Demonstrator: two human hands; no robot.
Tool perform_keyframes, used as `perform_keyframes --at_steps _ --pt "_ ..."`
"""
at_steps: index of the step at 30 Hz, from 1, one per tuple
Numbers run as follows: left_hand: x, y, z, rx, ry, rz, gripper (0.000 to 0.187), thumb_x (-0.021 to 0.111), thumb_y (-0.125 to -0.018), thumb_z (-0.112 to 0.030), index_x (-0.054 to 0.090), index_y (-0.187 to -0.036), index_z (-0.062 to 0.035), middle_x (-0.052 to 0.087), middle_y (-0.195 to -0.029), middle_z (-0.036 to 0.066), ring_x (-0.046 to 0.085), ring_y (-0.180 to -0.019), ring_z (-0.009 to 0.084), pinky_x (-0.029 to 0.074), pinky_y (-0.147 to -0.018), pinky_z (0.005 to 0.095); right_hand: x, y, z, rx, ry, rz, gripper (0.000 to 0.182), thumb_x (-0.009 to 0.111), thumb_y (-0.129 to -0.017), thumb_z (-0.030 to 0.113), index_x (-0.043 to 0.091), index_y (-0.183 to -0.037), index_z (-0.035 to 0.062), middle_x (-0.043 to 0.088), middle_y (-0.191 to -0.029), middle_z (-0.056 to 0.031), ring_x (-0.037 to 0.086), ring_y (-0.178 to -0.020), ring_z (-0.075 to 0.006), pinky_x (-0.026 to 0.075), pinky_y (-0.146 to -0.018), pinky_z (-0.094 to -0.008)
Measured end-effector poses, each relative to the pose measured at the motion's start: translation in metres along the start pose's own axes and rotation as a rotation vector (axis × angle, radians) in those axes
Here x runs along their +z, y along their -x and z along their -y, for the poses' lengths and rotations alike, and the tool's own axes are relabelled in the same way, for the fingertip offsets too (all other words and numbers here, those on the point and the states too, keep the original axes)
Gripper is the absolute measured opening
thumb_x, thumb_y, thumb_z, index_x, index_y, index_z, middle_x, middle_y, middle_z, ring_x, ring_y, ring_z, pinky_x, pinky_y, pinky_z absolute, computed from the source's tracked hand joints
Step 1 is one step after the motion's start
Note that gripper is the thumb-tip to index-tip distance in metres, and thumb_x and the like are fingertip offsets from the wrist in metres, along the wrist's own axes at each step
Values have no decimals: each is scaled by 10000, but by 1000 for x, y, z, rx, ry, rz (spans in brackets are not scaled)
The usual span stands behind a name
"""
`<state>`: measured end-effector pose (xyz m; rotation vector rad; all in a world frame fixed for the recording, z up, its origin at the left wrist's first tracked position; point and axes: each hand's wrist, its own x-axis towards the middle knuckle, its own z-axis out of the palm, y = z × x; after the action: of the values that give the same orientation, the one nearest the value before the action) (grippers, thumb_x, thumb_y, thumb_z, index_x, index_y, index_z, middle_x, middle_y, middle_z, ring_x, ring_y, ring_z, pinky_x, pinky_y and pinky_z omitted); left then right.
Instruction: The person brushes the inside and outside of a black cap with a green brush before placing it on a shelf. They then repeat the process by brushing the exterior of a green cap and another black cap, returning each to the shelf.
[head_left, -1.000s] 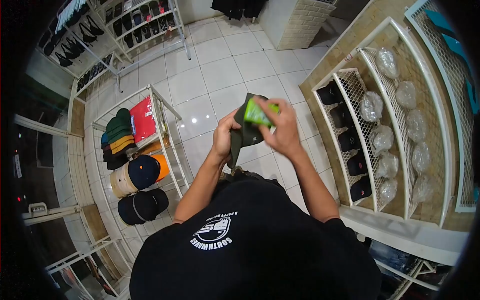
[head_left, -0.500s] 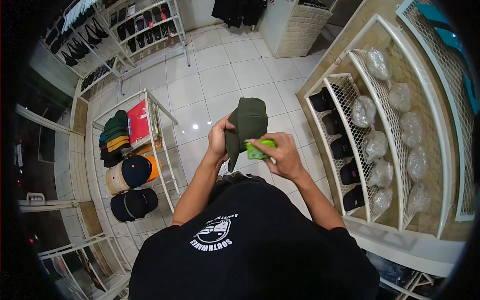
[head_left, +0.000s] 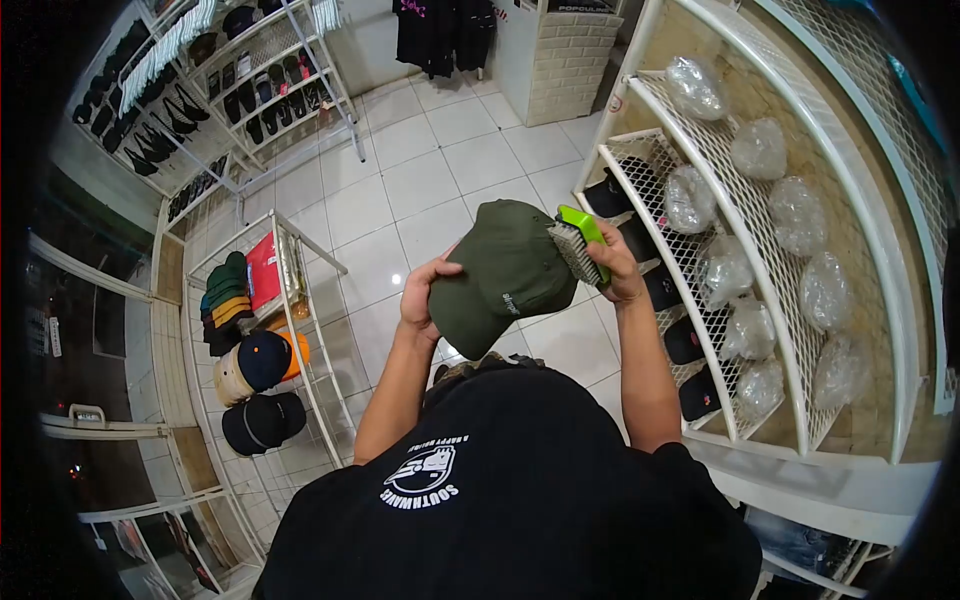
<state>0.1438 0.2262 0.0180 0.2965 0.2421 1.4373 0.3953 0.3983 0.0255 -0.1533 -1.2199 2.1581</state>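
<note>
Out in front of my body, my left hand [head_left: 428, 298] grips a dark green baseball cap [head_left: 515, 258] by its brim. The cap's side faces up, and small pale lettering shows near its lower edge. A bright green brush [head_left: 582, 240] with pale bristles is in my right hand [head_left: 621, 262], fingers wrapped round its back. The bristles point left, right at the crown of the cap.
To the left, a white rack [head_left: 330, 262] bears stacked caps [head_left: 264, 360] and a red packet [head_left: 263, 272]. On the right, mesh shelves [head_left: 735, 205] hold black caps [head_left: 683, 342] and plastic-wrapped bundles [head_left: 798, 216]. White tiles [head_left: 400, 180] cover the floor; shelves of footwear stand at the back left.
The cap has turned so its side now faces up. My right hand has moved right and up, and the brush has tipped so its bristles show against the crown.
</note>
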Motion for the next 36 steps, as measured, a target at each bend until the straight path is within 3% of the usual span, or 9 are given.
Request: perform_keyframes --at_steps 6,7,11,16,19,23,26,32,36 --pt "-9 -4 2 -29 -604 135 486 691 -881 -141 630 -1307 83 698 -1267 163 673 -1149 224 487 -1049 344 34 -23 73 58 597 384 654 826 -827 183 608 -1416 1 692 -1270 -106 634 -1172 -192 448 -1069 -325" --pt "22 3 -2 -37 -751 55 300 787 -868 -172 749 -1049 65 759 -975 67 688 -931 131 529 -865 296 40 -31 78 92 670 451 631 851 -814 172 644 -1395 41 708 -1217 -93 633 -1158 -185 450 -1059 -325" --pt "58 6 -27 -296 -1230 138 257 864 -846 -195 742 -813 30 655 -700 -28 581 -679 75 472 -605 284 66 -49 72 182 767 624 644 880 -771 175 677 -1375 86 689 -1131 -59 620 -1071 -171 445 -1012 -317" --pt "68 11 -2 -104 -1429 155 276 868 -849 -187 744 -967 31 721 -824 9 618 -774 74 511 -701 270 81 -47 50 121 785 655 613 867 -804 190 675 -1378 87 685 -1123 -65 625 -1053 -184 465 -989 -324" --pt "73 25 12 6 -1255 -105 264 845 -866 -133 732 -1039 32 745 -903 22 638 -827 73 522 -741 271 92 -27 34 -234 1289 110 619 828 -855 244 630 -1417 74 630 -1051 -137 632 -985 -258 498 -897 -350" --pt "68 39 38 60 -1158 -215 259 833 -876 -118 723 -1058 29 730 -884 11 622 -814 62 507 -715 250 94 8 11 -466 1303 144 620 799 -862 241 615 -1440 115 610 -1045 -157 627 -927 -314 515 -852 -397" --pt "67 45 54 87 -1247 -246 228 810 -888 -110 714 -1042 29 720 -892 4 611 -822 59 512 -709 258 79 4 10 -241 1150 130 618 804 -858 226 618 -1435 104 617 -1058 -162 630 -957 -319 515 -864 -396" --pt "61 39 58 205 -1251 -231 357 816 -874 -94 667 -1171 38 724 -1021 38 635 -899 90 536 -790 276 87 17 13 -435 1188 253 595 814 -854 141 639 -1421 117 620 -1115 -146 619 -994 -289 502 -913 -352" --pt "50 39 55 135 -1197 -249 371 799 -881 -69 654 -1207 32 725 -1050 43 662 -963 104 556 -866 293 69 -1 -2 -316 1256 -38 622 832 -829 227 646 -1421 178 621 -1121 -150 619 -1034 -329 515 -920 -408"
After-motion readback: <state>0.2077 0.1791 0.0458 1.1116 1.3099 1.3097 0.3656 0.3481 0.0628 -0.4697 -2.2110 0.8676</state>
